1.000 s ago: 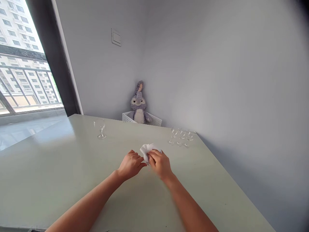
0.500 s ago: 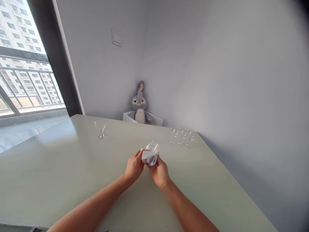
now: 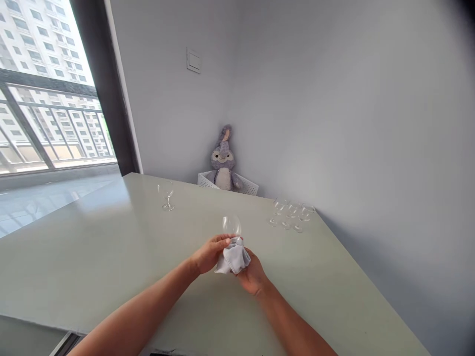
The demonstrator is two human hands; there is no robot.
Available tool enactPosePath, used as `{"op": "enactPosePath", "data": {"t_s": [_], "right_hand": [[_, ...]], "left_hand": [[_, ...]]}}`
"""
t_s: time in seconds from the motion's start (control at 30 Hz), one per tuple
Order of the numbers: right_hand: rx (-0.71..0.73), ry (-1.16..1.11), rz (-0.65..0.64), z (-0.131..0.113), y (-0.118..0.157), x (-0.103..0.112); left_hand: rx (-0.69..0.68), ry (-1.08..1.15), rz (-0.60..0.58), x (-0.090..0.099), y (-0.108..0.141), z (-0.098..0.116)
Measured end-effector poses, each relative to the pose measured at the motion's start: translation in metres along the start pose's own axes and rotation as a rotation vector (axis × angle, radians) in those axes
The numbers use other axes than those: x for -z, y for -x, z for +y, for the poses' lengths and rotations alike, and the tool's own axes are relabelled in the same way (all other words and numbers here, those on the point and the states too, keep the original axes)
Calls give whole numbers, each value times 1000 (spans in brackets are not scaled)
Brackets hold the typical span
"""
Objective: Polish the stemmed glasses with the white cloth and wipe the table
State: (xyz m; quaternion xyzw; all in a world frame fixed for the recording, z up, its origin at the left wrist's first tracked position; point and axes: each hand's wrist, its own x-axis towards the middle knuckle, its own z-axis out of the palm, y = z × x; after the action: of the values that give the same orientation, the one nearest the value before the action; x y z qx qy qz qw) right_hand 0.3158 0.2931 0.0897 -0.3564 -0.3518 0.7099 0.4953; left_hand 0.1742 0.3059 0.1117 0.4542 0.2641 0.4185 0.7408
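Over the middle of the table a clear stemmed glass (image 3: 231, 225) is held between my two hands, its bowl pointing away from me. My left hand (image 3: 211, 254) closes on the glass from the left, thumb over its near end. A white cloth (image 3: 236, 258) covers that near end and hangs down in folds. From the right and below, my right hand (image 3: 253, 275) is closed on the cloth; its fingertips are hidden behind the folds.
Several clear stemmed glasses (image 3: 285, 225) stand close together near the table's right edge. Another stemmed glass (image 3: 168, 206) is at the far left of the table (image 3: 111, 257). Behind the far edge, a plush rabbit (image 3: 223, 168) sits in a white perforated basket (image 3: 250, 186).
The cloth has slid off the bowl to the glass's near end, hanging looser. Both hands are slightly nearer to me. The whole view has shifted a little.
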Motion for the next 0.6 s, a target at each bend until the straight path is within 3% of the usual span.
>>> {"op": "enactPosePath", "data": {"t_s": [0.07,0.17,0.3,0.47,0.53,0.6], "right_hand": [[-138,-103,-31,3,1,-3],[-141,-88,-37,4,0,-8],[-22,-66,-10,2,-9,-6],[141,-46,160,-13,-18,15],[256,51,225,-21,-17,25],[360,249,205,-28,-12,30]], "left_hand": [[49,83,3,-2,-1,-5],[30,116,95,-6,-4,-11],[-47,26,207,-8,-7,-11],[-114,0,348,4,-10,-4],[-101,74,428,13,-12,-3],[-110,70,484,18,-13,-2]]}}
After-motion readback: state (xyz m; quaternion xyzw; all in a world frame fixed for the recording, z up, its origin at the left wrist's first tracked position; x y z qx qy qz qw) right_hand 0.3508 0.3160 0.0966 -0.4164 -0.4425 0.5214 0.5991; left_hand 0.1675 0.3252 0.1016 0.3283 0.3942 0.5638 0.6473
